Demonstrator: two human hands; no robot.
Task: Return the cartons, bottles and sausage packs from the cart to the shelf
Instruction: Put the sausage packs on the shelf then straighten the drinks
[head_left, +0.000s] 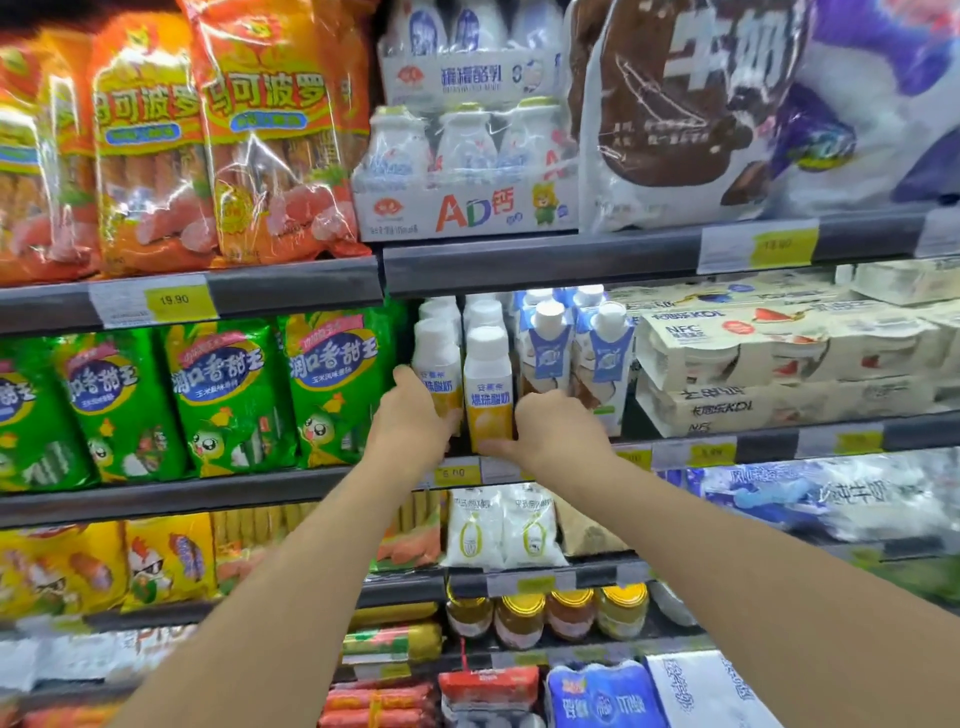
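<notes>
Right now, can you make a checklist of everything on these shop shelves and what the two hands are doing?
Surface: dark shelf edge with yellow price tags.
Job's things: yellow-and-white yogurt drink bottles upright at the shelf front; blue-and-white cartons beside them; green sausage packs to the left.
Clutter: yogurt cup multipacks, gold-lidded jars lower down.
Grippers: left hand on the left bottle; right hand touching the front bottle's base.
Cables: nothing seen.
Surroundings: more stocked shelves; the cart is not in view.

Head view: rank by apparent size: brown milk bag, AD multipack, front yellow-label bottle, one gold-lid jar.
1. brown milk bag
2. AD multipack
3. yellow-label bottle
4. gold-lid jar

The bag sits high in the wide-angle frame, so distortion may inflate it.
</notes>
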